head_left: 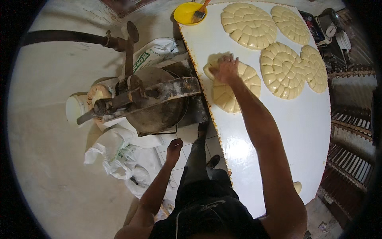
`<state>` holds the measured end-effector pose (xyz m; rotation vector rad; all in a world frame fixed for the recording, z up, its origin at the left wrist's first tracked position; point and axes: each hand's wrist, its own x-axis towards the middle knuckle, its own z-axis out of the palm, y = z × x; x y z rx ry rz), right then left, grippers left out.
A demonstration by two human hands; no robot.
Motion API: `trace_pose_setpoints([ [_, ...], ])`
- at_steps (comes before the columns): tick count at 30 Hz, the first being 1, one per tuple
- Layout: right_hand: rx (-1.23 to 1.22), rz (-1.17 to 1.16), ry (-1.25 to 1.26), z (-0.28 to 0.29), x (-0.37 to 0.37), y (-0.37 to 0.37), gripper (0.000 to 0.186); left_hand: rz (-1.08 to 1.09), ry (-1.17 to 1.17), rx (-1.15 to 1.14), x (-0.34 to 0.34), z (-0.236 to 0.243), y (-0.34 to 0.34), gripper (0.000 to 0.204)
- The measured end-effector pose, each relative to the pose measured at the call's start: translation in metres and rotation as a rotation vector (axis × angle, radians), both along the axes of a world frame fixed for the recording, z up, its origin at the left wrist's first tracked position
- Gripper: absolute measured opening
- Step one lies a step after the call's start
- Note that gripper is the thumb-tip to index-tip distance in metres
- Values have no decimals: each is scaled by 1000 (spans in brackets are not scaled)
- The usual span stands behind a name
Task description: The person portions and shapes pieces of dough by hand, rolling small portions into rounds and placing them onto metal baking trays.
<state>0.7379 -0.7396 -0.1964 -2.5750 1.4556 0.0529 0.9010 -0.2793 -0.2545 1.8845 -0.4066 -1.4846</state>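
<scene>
My right hand (226, 69) rests on a pale, glossy round of dough (234, 95) near the left edge of the white table (238, 159), fingers apart over a smaller part of dough at its upper left; what lies under the palm is hidden. My left hand (175, 147) hangs low beside the table, fingers curled with nothing visible in them. Several flat, segmented dough rounds (282, 69) lie on the back and right of the table. A yellow bowl (184, 12) with a brush (199, 15) sits at the back left corner.
A worn metal machine (151, 103) with a long arm stands left of the table. White sacks (111, 151) and a pale bucket (75, 109) lie by the wall. Slatted wooden racks (348, 159) and a scale (330, 31) stand to the right.
</scene>
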Motion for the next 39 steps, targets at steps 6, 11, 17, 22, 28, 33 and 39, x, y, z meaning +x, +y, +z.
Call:
trace_pose_setpoints([
  [6,254,287,-642,72,-8,119,36,-228,-178,-418,-17,106,-89,65],
  [11,309,-307,-1380,153,-112,216,58,-433,-63,-927,-84,186,-203,89],
  [17,392,-583,-1762,231,-261,336,58,-986,83,-1117,-207,249,-186,75],
  [22,91,-782,-1774,263,-370,461,46,-974,796,-650,-322,256,-100,36],
  [28,-565,-868,-2154,283,-503,634,44,-752,939,-521,-397,291,-55,26],
  [33,-445,-567,-2676,182,-554,707,49,-578,869,-290,-458,217,-28,40],
  [39,-196,-1781,-768,-36,-456,846,37,-880,-553,-526,-338,-12,39,73],
])
